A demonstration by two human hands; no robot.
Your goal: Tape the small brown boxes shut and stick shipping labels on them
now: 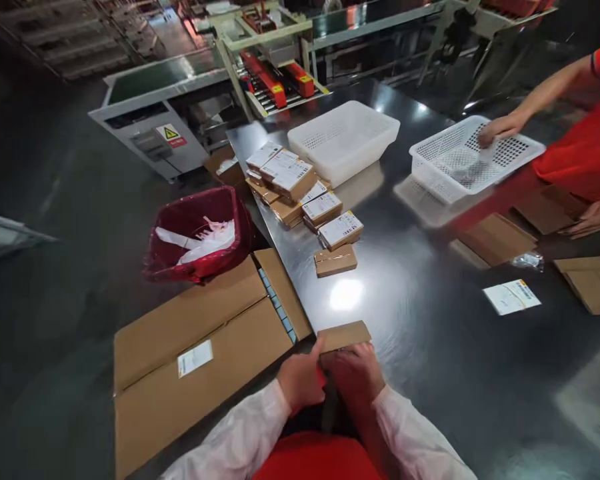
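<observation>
Both my hands grip a small brown cardboard box (343,333) at the near edge of the shiny metal table (420,320). My left hand (303,380) is closed on its left end with the thumb raised against the box. My right hand (356,375) is curled over its near side. Further up the table lies another small brown box (335,260), and beyond it a row of labelled small boxes (300,193), some stacked.
A large cardboard carton (190,360) stands left of the table, behind it a red-lined bin (197,233) with white scraps. Two white plastic baskets (345,137) (473,157) sit at the back. A co-worker in red reaches into the right basket. Flat cardboard (593,283) and a paper label (511,296) lie right.
</observation>
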